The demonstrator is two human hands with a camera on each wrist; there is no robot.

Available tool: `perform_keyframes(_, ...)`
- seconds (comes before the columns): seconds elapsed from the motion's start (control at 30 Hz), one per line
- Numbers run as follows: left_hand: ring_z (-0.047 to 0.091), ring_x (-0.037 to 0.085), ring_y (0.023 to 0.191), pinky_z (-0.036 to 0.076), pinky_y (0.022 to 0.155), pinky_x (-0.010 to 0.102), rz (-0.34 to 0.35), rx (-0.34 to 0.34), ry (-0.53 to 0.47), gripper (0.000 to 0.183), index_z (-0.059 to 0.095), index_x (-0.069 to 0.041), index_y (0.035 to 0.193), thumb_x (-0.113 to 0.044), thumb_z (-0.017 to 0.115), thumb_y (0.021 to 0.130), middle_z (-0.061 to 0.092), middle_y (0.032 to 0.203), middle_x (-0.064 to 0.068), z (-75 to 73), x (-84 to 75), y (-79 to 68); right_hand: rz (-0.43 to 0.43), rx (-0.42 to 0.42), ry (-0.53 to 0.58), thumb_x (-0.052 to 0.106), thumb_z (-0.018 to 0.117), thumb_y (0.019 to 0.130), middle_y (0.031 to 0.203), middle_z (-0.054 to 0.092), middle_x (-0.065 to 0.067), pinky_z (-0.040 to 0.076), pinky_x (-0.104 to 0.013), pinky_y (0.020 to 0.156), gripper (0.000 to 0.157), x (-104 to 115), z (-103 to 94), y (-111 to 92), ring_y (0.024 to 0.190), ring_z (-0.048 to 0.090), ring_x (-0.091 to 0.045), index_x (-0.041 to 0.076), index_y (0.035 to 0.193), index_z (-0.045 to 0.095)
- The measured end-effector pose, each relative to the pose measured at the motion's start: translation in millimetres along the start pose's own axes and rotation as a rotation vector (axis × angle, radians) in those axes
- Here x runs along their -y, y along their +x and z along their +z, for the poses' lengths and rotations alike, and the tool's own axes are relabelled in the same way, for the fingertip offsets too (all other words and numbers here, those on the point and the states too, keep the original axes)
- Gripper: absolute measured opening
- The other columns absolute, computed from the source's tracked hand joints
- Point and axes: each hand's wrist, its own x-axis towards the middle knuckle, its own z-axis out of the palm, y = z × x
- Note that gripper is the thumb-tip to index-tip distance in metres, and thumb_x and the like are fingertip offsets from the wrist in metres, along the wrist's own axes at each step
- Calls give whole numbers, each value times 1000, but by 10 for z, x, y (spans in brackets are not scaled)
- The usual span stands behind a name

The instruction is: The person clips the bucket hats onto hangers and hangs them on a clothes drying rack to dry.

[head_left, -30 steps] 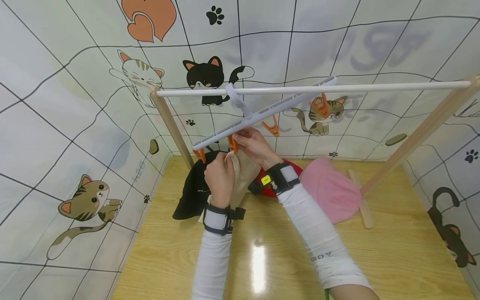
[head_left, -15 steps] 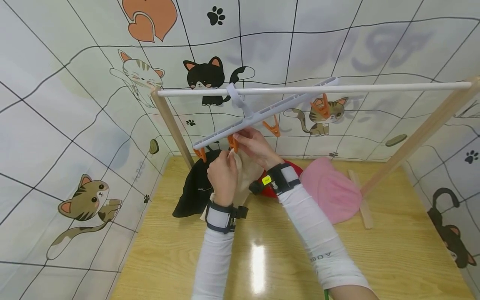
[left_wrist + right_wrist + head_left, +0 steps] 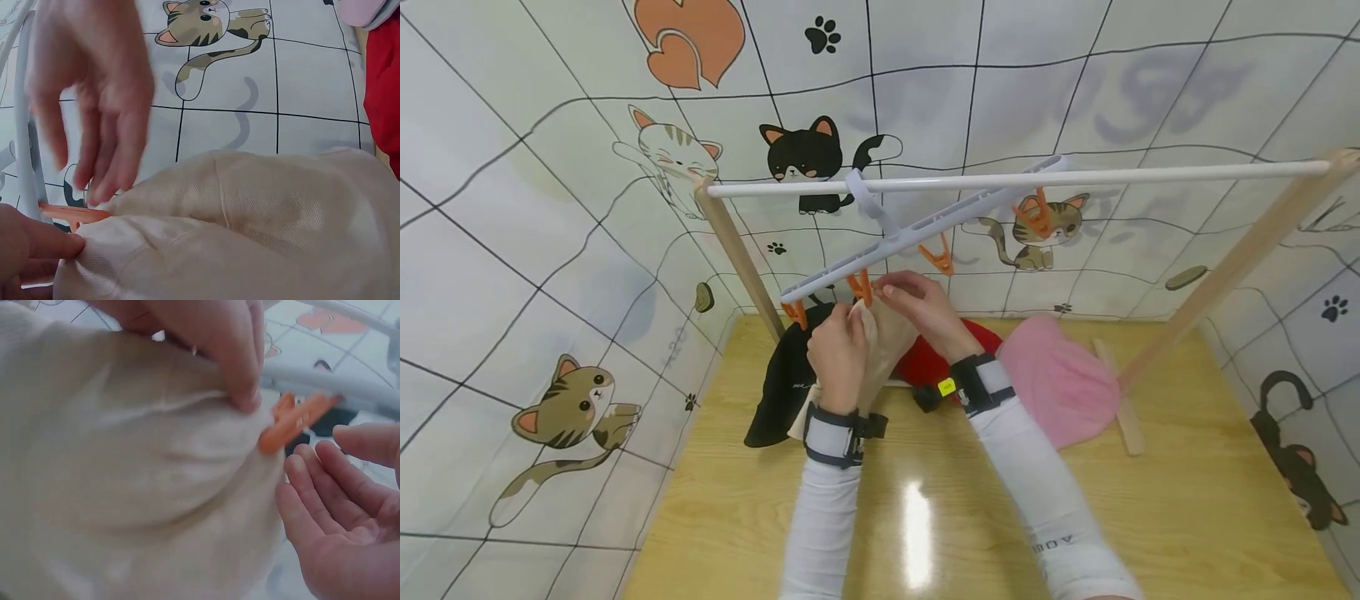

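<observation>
My left hand (image 3: 838, 358) pinches the edge of a beige cloth hat (image 3: 891, 337) between thumb and fingers. An orange clip (image 3: 861, 287) on the pale hanger (image 3: 917, 235) grips that edge, as the right wrist view shows with the clip (image 3: 297, 425) on the fabric (image 3: 144, 462). Beside the clip, my right hand (image 3: 928, 315) has its fingers spread a little and holds nothing; its palm (image 3: 356, 534) shows, apart from the clip. Left of the beige hat hangs a black hat (image 3: 782, 392), under another orange clip (image 3: 795, 314) at the hanger's end.
The hanger hooks over a white rod (image 3: 1150, 175) between wooden posts (image 3: 1232, 271). Two more orange clips hang on its right half, one an outer clip (image 3: 1034, 214). A red hat (image 3: 917, 360) and a pink hat (image 3: 1060, 383) lie on the wooden table (image 3: 985, 508).
My right hand has let go of the orange clip and moved slightly down and right of it, fingers loosening. My left hand stays pinching the beige hat's edge.
</observation>
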Motion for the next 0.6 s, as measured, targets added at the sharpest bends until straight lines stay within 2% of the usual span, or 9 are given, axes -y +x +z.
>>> perform_keyframes(0.13, 60, 33, 58, 47, 48, 46, 2, 7, -1, 18, 68, -1, 93, -18, 63, 95, 64, 69, 13, 14, 20, -3, 22, 2, 65, 7, 58, 95, 121, 60, -19, 41, -37, 100, 32, -231, -108, -170, 116, 52, -35, -8, 124, 55)
perform_keyframes(0.33, 59, 32, 56, 45, 46, 46, 13, 18, -5, 18, 66, 0, 91, -18, 62, 95, 61, 67, 13, 33, 23, -15, 128, -24, 150, 6, 56, 96, 124, 57, -22, 43, -32, 98, 39, -553, -267, -435, 120, 50, -40, -12, 130, 48)
perform_keyframes(0.47, 60, 33, 59, 46, 48, 46, 2, 42, 3, 16, 66, 0, 94, -16, 61, 95, 63, 71, 13, 28, 11, -21, 182, -26, 140, 7, 55, 97, 120, 58, -23, 46, -33, 95, 37, -707, -362, -609, 112, 57, -36, -13, 128, 47)
perform_keyframes(0.6, 63, 35, 64, 49, 51, 48, -8, 61, 9, 15, 66, 0, 98, -14, 61, 94, 66, 78, 14, 20, -5, -29, 216, -51, 152, 8, 55, 98, 114, 60, -17, 47, -32, 92, 34, -857, -461, -773, 102, 62, -26, -10, 125, 49)
